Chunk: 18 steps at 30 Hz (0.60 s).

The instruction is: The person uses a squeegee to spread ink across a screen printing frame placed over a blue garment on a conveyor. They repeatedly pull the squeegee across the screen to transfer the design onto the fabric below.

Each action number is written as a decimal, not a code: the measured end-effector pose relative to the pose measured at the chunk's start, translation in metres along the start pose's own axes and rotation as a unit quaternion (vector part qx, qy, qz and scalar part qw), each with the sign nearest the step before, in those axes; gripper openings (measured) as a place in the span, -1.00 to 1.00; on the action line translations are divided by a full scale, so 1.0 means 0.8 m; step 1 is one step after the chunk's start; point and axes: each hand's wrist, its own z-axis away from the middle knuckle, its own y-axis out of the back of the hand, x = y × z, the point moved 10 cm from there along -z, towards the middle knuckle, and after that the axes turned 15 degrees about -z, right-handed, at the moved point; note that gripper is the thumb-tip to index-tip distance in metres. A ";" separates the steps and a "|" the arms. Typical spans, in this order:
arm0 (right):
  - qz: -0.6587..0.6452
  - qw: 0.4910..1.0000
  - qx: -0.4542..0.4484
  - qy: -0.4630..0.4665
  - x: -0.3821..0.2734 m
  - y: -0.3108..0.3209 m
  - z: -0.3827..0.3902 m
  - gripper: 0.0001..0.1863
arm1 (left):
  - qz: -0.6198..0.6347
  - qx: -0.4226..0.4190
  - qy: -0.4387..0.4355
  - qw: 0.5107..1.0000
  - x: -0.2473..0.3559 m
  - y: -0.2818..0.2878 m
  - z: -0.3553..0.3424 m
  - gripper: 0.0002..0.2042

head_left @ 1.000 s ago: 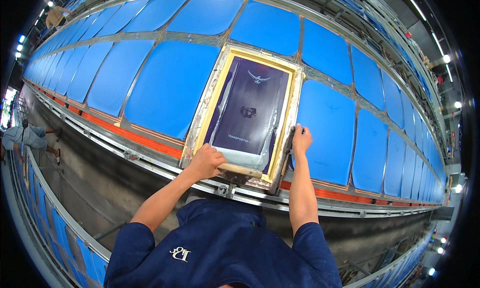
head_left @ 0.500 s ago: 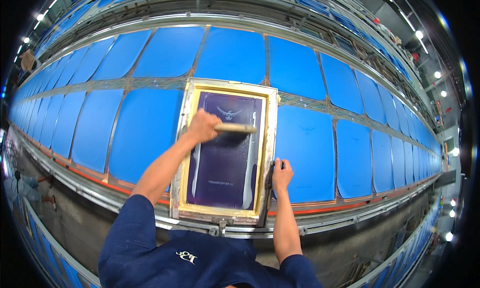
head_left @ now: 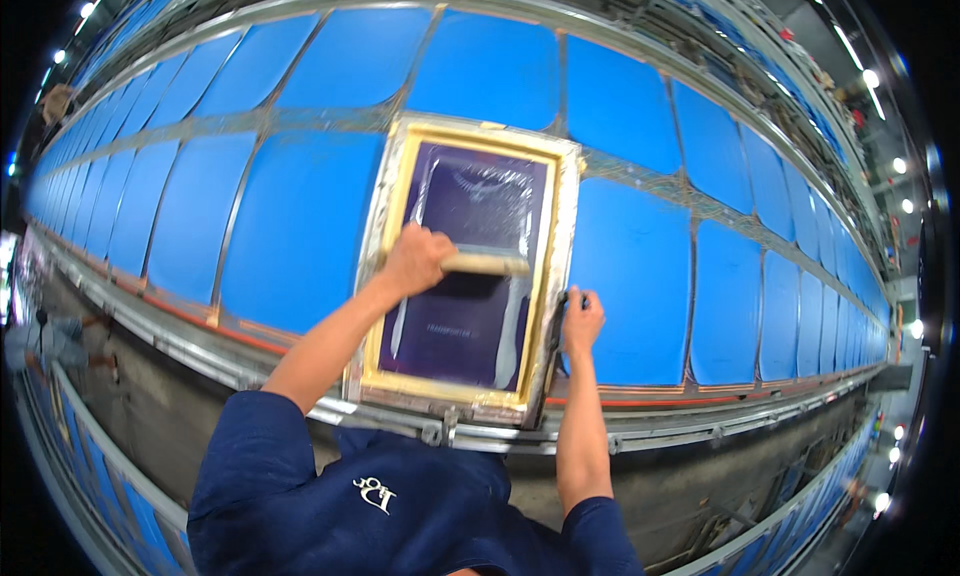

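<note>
A screen-printing frame (head_left: 396, 146) with a yellow inner border and a dark purple mesh (head_left: 440, 346) lies on the long table among blue sheets. My left hand (head_left: 420, 259) is closed on a pale squeegee (head_left: 490, 264) that lies crosswise over the middle of the mesh. Wet, glossy ink shows above the squeegee, and light streaks run down both sides. My right hand (head_left: 582, 318) grips a black handle (head_left: 560, 321) at the frame's right edge. The underside of the squeegee is hidden.
Two rows of blue sheets (head_left: 300, 216) run along the table to both sides. A metal rail (head_left: 680, 436) borders the near edge. A parallel table (head_left: 130, 476) stands behind me across an aisle. Another person (head_left: 40, 346) stands at the far left.
My left hand carried the squeegee from the screen's near end up to its far part, then down to the middle. My right hand stayed at the frame's side. The camera view shifted.
</note>
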 end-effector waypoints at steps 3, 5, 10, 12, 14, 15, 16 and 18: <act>-0.042 0.999 -0.011 -0.031 0.015 -0.010 0.000 -0.64 | -0.026 0.022 -0.015 0.999 0.102 0.029 0.144 -0.78; -0.061 0.997 -0.017 -0.046 0.018 -0.008 -0.003 -0.65 | -0.063 0.010 -0.004 0.998 0.156 0.057 0.209 -0.75; -0.081 0.993 -0.079 -0.033 -0.047 -0.013 -0.009 -0.68 | -0.002 -0.029 0.059 0.998 0.162 0.076 0.243 -0.67; -0.085 0.993 -0.075 -0.029 -0.079 -0.024 0.003 -0.68 | 0.022 -0.039 0.082 0.996 0.142 0.089 0.234 -0.67; -0.107 0.990 -0.062 -0.063 -0.058 -0.048 0.014 -0.67 | 0.007 -0.065 0.076 0.995 0.101 0.094 0.244 -0.66; -0.090 0.993 -0.063 -0.033 -0.048 -0.079 0.021 -0.68 | 0.000 -0.072 0.068 0.995 0.068 0.099 0.252 -0.65; -0.106 0.992 -0.062 -0.021 -0.051 -0.107 0.034 -0.68 | -0.011 -0.084 0.079 0.993 0.040 0.107 0.259 -0.68; -0.184 0.978 -0.078 -0.059 -0.055 -0.120 0.041 -0.69 | -0.036 -0.092 0.091 0.991 0.041 0.127 0.252 -0.70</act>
